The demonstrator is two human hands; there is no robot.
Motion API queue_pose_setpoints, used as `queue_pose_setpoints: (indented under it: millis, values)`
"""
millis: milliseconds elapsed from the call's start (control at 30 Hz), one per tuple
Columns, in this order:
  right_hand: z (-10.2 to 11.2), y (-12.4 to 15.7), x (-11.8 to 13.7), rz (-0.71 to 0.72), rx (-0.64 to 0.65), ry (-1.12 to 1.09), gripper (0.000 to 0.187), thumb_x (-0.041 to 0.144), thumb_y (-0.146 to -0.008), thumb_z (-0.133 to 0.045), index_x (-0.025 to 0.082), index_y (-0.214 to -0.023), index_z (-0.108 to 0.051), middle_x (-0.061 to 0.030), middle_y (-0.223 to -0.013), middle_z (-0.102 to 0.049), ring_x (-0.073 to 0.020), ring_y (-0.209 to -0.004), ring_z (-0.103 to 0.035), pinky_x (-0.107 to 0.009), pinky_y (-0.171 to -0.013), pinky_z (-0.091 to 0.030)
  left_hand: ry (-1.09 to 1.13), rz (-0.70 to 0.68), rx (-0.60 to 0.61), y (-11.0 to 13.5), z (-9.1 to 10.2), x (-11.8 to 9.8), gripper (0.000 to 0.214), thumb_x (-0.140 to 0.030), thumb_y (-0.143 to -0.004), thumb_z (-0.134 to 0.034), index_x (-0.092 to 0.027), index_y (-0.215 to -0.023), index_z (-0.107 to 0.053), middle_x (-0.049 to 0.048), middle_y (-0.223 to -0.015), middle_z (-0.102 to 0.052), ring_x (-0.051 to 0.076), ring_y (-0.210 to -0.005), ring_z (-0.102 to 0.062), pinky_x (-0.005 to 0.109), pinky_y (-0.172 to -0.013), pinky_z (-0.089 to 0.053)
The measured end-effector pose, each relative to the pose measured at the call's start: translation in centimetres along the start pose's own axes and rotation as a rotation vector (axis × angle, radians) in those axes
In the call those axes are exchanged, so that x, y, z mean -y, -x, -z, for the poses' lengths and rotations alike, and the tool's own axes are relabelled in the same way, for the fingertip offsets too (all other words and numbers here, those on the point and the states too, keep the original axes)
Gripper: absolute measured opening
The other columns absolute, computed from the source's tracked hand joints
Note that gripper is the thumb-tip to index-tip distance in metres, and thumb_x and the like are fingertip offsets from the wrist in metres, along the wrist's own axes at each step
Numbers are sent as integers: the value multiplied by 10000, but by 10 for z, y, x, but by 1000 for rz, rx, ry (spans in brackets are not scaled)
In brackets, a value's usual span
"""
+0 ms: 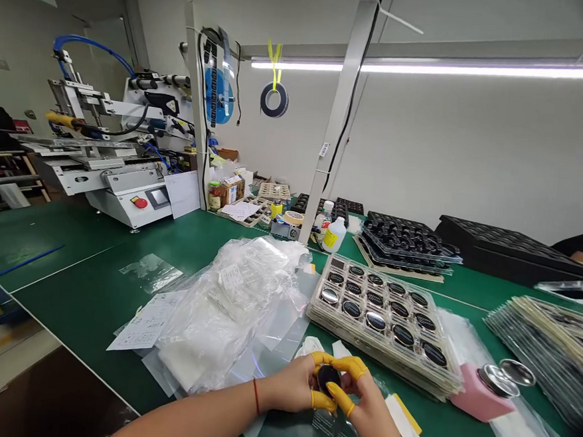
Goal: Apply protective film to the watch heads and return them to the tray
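Green antistatic matting [64, 256] runs to the near edge, where a dark round disc [327, 379] sits pinched between the left hand [290, 386] and right hand [366, 403], both closed on it through yellow finger cots [346, 365]. Being round, it shows no long axis; a stacked tray of oval badges [343, 335] lies just beyond.

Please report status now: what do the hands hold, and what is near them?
Left hand and right hand pinching black oval piece, yellow finger cots on fingers. Stacked tray of oval badges ahead. Yellow-edged white card beside right hand.
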State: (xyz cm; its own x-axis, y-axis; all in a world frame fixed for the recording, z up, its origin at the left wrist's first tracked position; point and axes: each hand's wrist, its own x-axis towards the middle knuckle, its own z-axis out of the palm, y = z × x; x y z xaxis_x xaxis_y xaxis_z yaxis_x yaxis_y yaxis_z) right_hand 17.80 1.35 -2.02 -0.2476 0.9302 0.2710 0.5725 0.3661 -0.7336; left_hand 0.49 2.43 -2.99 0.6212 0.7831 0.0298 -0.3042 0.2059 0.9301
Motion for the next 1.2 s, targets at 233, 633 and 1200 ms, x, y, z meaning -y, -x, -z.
queue_pose_setpoints:
  millis: [233,633,1200]
  values:
    - [-4,12,24,19,-12,80,44,215,-784,-542,232,-745,-554,-53,-856,-600,-201,-828,-551,-347,-745,-461,-150,-2,-36,7,-16,-7,621,-112,-639,-722,-228,-1213,-514,47,-1084,-609,183,-930,-584,263,-766,-448]
    - [55,-7,-7,-412,66,454,178,84,-691,-559,192,-812,-632,-59,-801,-618,-205,-798,-549,-303,-702,-380,-222,306,11,14,-8,-21,634,-244,-709,-692,-209,-1250,-364,5,-867,-591,166,-845,-594,329,-825,-479]
    - [3,-1,28,371,-1,160,103,207,-853,-535,243,-841,-631,-17,-822,-606,-157,-785,-480,-349,-754,-348,-423,156,-53,12,-7,-30,402,-160,-758,-609,-202,-1130,-464,30,-1009,-571,159,-873,-574,272,-753,-467]
